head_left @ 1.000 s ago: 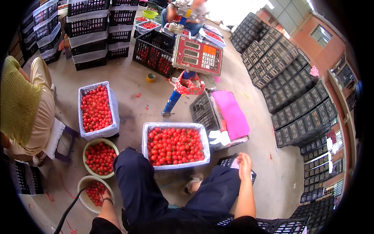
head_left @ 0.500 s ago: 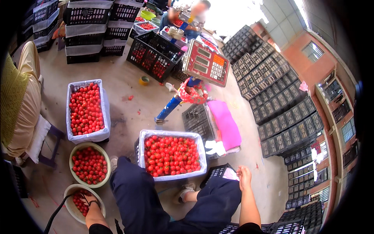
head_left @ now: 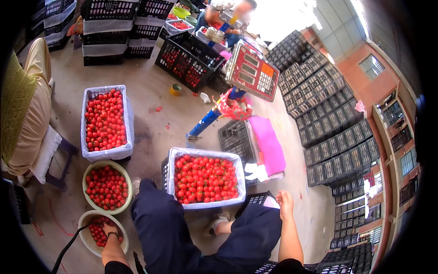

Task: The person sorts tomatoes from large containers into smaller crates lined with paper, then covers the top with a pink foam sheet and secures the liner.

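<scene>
My left hand (head_left: pixel 110 229) reaches down into a pale round basin (head_left: pixel 85 237) at the lower left. Its fingers are among small red cherry tomatoes (head_left: pixel 97 234), so their grip is hidden. My right hand (head_left: pixel 285 204) is beside my right knee, its fingers loosely bent and nothing visible in them. Between my knees and the scale, a lined crate (head_left: pixel 242 182) holds a heap of cherry tomatoes (head_left: pixel 206 179). A second basin (head_left: pixel 85 194) of tomatoes sits just beyond the first, and another lined crate (head_left: pixel 130 125) of tomatoes stands farther off.
A red-faced weighing scale (head_left: pixel 253 71) on a blue post (head_left: pixel 203 123) stands behind the near crate. Pink sheeting (head_left: pixel 268 146) lies over a black crate to its right. Stacked crates (head_left: pixel 106 29) rise at the back. A person (head_left: pixel 34 114) sits at left; others work far back.
My left hand has shifted slightly within the basin of tomatoes, its fingers now deeper among them. The whole view has swung a little; my right hand keeps its place by the knee.
</scene>
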Available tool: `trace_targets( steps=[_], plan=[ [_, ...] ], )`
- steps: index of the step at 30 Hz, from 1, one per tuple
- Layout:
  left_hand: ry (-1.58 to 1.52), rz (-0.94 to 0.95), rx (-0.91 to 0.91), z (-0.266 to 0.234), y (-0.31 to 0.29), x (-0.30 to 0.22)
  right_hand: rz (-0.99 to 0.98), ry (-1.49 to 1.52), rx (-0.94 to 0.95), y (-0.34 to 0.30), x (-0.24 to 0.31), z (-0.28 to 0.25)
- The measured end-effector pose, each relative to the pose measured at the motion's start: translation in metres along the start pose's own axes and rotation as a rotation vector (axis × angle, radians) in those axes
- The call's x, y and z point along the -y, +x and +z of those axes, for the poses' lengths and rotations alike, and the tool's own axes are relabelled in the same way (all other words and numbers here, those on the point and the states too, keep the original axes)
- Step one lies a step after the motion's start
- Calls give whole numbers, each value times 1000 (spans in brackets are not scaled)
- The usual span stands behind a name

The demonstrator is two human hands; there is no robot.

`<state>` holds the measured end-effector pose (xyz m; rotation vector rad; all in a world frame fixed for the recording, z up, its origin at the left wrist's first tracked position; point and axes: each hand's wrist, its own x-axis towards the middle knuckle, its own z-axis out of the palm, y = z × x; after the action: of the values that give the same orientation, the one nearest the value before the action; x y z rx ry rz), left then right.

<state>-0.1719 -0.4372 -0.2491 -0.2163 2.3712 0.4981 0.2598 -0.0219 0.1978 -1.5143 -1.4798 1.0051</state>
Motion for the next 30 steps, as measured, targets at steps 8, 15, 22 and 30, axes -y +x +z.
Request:
trace_targets(
  steps=[8, 15, 22, 30],
  plan=[
    [-932, -215, 32, 11, 12, 31, 0, 34, -4, 0, 0, 1],
    [-1605, -404, 245, -42, -28, 15, -25, 116, -8, -6, -3, -6],
    [-2147, -23, 772, -109, -106, -101, -23, 220, 9, -11, 1, -6],
    [-1538, 689, 1488, -186, -312, -315, -40, 319, 37, -10, -7, -7]
  ],
)
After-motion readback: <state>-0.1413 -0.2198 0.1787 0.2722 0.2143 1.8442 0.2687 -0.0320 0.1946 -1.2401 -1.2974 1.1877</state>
